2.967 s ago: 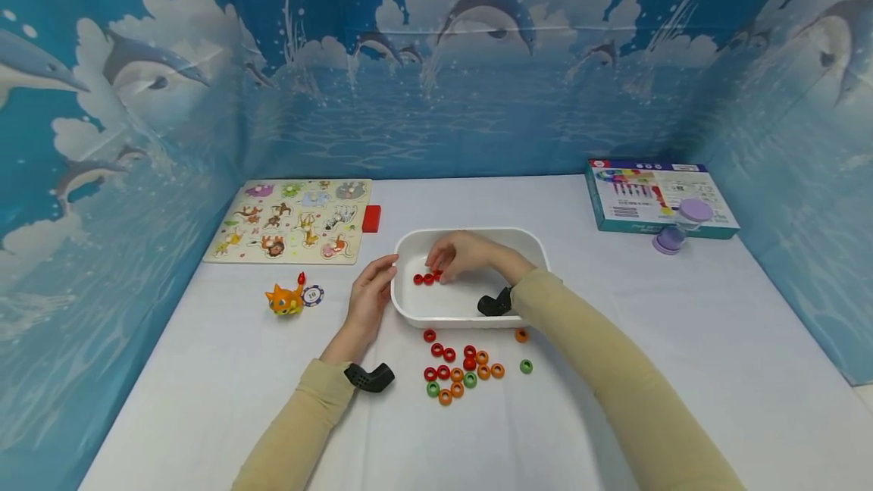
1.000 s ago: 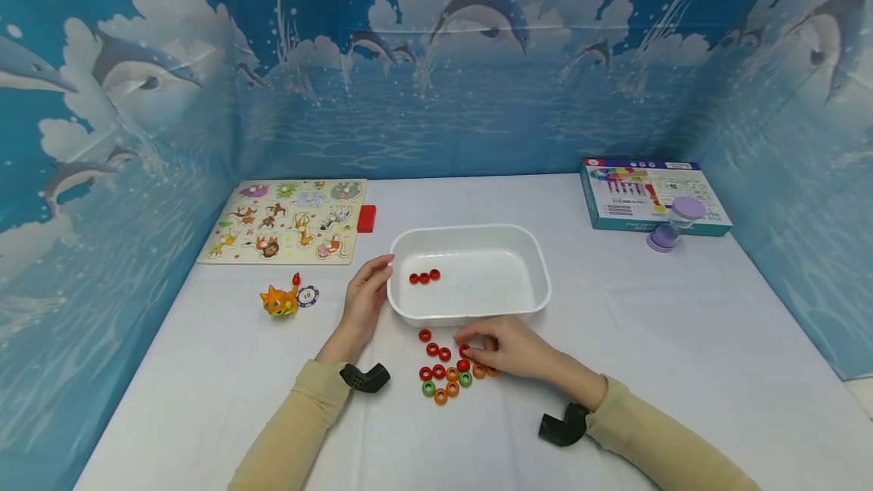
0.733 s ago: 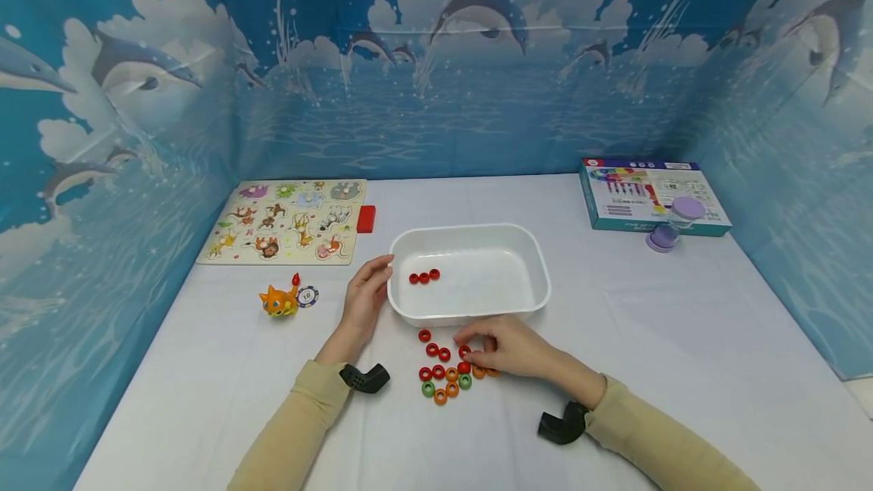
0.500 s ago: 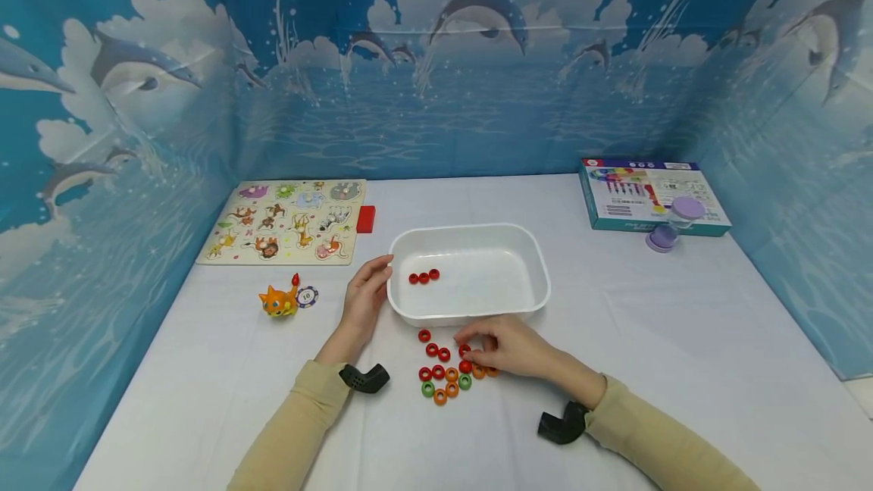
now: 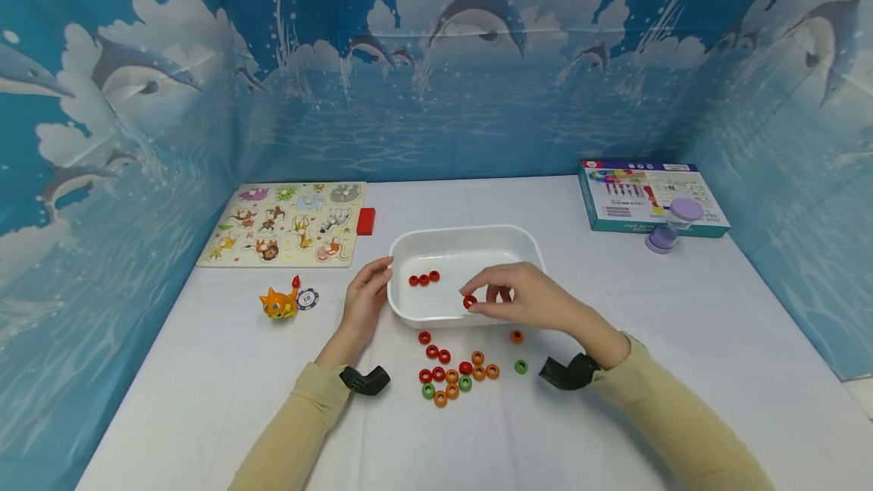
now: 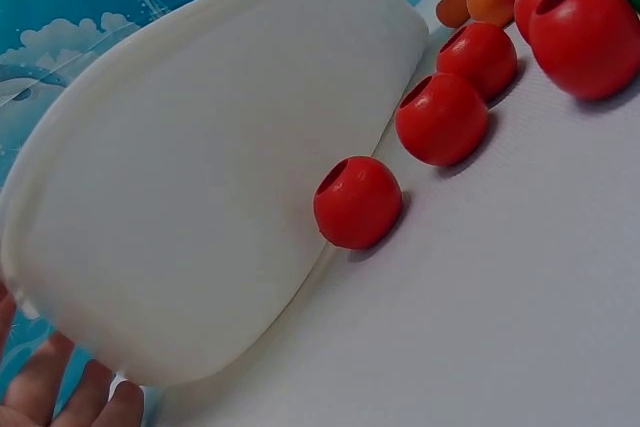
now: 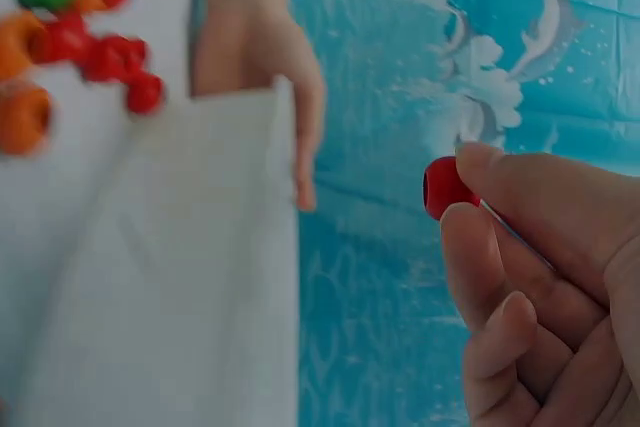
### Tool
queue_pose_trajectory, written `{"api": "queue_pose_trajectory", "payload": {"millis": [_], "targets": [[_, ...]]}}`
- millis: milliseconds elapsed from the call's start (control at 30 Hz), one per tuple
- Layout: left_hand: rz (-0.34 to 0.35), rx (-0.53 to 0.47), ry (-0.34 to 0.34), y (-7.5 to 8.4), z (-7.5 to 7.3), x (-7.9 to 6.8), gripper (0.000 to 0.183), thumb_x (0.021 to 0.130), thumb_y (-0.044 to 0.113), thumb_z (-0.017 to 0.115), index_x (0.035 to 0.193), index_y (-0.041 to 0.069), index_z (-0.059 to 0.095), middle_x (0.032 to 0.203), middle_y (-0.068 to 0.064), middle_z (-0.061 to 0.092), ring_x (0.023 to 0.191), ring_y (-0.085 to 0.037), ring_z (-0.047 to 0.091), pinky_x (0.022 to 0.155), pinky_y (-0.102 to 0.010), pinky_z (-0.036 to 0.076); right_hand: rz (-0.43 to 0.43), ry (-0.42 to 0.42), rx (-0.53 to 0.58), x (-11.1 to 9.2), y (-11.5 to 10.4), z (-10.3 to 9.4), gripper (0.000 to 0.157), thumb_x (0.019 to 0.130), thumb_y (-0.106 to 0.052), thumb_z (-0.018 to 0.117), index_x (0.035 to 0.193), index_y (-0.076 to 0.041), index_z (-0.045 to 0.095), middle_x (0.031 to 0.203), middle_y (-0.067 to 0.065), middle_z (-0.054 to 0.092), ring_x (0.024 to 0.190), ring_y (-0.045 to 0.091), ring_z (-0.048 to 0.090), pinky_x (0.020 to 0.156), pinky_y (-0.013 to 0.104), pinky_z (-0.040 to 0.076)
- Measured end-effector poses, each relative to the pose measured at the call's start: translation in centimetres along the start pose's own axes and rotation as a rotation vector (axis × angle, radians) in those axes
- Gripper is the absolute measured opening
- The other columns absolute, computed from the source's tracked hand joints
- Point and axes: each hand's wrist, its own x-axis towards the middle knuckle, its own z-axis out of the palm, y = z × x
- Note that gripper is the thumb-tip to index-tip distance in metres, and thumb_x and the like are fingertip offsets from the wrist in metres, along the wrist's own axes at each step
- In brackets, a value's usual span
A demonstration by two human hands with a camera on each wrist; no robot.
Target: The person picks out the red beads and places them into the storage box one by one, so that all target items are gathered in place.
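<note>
A red bead (image 5: 470, 301) with a hole through it is pinched between the thumb and index finger of my right hand (image 5: 528, 295), over the near side of a white plastic tray (image 5: 436, 320). The right wrist view shows the same red bead (image 7: 450, 187) at the fingertips. Three red beads (image 5: 424, 279) lie in a row inside the tray. My left hand (image 5: 364, 298) rests its fingers against the tray's left end; the left wrist view shows those fingers (image 6: 70, 392) at the rim. In front of the tray lie several loose beads (image 5: 452, 376), red, orange and green.
An animal puzzle board (image 5: 286, 226) and a red block (image 5: 366, 221) lie at the back left. Nearer are an orange cat figurine (image 5: 278, 303) and a poker chip (image 5: 308, 298). At the back right are a flat box (image 5: 648, 195) and a purple-capped container (image 5: 674, 226).
My right hand has lifted a red bead from the loose group and moved up over the tray's near side. The left hand stays at the tray's left end.
</note>
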Motion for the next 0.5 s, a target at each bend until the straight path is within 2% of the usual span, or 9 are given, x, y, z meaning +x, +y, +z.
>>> {"api": "queue_pose_trajectory", "payload": {"millis": [133,333,500], "targets": [[-0.010,-0.002,0.000,-0.1,-0.1,0.0,0.035,0.086,0.020,0.059,0.117,0.006,0.054,0.121,-0.004,0.049,0.109,-0.019,0.049,0.093,-0.031,0.040,-0.036,-0.011,0.054,2.9,0.7,-1.8,0.023,0.079,-0.023,0.068,0.101,-0.020,0.066,0.089,-0.012,0.062,0.063,0.007,0.052,0.051,0.025,0.045],[-0.005,-0.004,-0.008,0.0,0.0,0.1,0.034,0.086,0.018,0.057,0.117,0.006,0.054,0.121,-0.004,0.049,0.109,-0.019,0.048,0.092,-0.030,0.041,0.028,-0.074,0.221,6.9,0.6,-3.1,0.023,0.080,-0.007,0.066,0.102,-0.002,0.064,0.097,0.006,0.064,0.076,0.020,0.057,0.065,0.035,0.049],[0.002,-0.008,-0.009,-0.1,-0.1,0.1,0.034,0.086,0.019,0.058,0.117,0.006,0.054,0.121,-0.005,0.049,0.111,-0.020,0.047,0.093,-0.030,0.041,0.095,-0.116,0.294,9.5,4.5,-1.9,0.025,0.079,-0.011,0.067,0.103,-0.004,0.064,0.097,0.005,0.064,0.082,0.019,0.059,0.070,0.033,0.050]]}}
